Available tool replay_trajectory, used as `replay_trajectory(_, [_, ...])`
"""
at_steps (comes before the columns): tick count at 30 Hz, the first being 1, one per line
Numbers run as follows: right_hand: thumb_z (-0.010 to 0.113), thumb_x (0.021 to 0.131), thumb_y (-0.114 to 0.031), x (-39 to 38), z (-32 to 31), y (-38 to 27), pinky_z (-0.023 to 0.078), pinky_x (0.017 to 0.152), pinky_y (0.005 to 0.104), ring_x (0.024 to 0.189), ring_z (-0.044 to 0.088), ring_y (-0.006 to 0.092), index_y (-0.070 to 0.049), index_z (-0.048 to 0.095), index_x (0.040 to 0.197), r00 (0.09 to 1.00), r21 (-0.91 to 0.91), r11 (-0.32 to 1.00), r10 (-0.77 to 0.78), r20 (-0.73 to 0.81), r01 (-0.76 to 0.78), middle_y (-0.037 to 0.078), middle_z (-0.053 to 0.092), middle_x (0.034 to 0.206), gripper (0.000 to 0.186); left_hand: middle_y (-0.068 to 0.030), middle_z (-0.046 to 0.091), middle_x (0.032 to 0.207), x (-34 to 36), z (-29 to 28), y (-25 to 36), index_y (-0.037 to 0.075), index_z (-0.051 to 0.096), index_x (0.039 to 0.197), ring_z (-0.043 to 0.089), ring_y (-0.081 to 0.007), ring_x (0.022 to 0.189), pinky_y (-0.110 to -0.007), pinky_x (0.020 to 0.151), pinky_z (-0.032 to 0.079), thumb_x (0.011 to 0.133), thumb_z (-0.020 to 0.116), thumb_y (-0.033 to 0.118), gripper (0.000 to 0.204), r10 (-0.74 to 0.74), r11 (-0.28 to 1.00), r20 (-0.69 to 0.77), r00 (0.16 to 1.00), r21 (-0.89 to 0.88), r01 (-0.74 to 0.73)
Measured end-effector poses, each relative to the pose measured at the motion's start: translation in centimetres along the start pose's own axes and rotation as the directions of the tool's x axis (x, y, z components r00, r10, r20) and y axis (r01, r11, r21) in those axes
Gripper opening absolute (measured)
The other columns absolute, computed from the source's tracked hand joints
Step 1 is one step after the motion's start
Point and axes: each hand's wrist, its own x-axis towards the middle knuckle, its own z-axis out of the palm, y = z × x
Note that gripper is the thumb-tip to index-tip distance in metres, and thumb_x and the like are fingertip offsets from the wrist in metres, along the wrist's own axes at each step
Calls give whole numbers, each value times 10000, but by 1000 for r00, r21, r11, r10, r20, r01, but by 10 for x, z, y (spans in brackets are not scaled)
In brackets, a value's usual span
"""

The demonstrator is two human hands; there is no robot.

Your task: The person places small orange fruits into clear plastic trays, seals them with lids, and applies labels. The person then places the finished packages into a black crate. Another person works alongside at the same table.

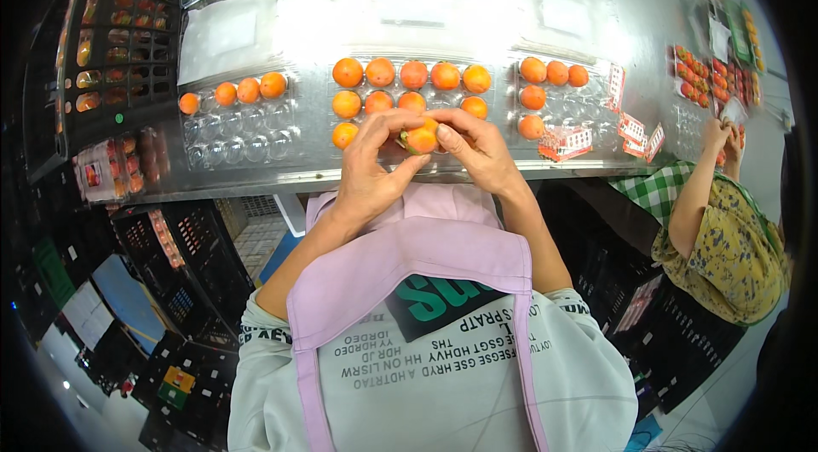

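Note:
Between my fingertips is an orange tomato (421, 139) with a bit of green at its stem end. My left hand (371, 164) curls round it from the left, and my right hand (482, 149) pinches it from the right. Just beyond them lies a clear moulded tray (445, 100), filled along its far row and partly in the nearer rows with tomatoes (413, 74); my hands hide part of its front. A second clear tray (244, 130) to the left has tomatoes only in its far row. The right-hand tray (584, 104) holds several along its far and left sides.
Red-and-white printed labels (565, 142) lie by the right tray. Open clear lids (230, 36) spread behind. A black crate of tomatoes (119, 34) stands far left, beside packed punnets (111, 169). A co-worker (724, 230) handles something at the right. Black crates (179, 256) sit below the metal table (315, 172).

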Motion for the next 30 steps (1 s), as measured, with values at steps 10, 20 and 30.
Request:
replay_trajectory(10, [635, 873, -172, -1, 4, -6, 441, 665, 218, 708, 513, 61, 1, 597, 1119, 999, -143, 989, -37, 1, 37, 13, 602, 829, 304, -97, 576, 1064, -1, -1, 2, 63, 579, 1114, 576, -235, 965, -325, 778, 485, 681, 717, 4, 458, 84, 988, -15, 996, 133, -82])
replay_trajectory(20, [485, 969, -207, 3, 11, 0, 438, 657, 216, 712, 504, 64, -8, 606, 1098, 993, 63, 998, 27, -119, -19, 33, 629, 881, 266, -82, 552, 1004, -3, 4, -6, 42, 582, 1057, 578, -197, 942, -314, 766, 484, 681, 712, 7, 399, -135, 961, -96, 986, -254, 106])
replay_trajectory(30, [539, 941, -163, 3, 12, 5, 426, 617, 199, 698, 502, 45, -26, 623, 1054, 985, -21, 999, 34, -169, -39, 3, 631, 859, 198, -63, 578, 1045, 1, -22, -12, 22, 539, 1090, 569, -138, 959, -285, 854, 457, 720, 729, 31, 416, -156, 976, -178, 972, -179, 123])
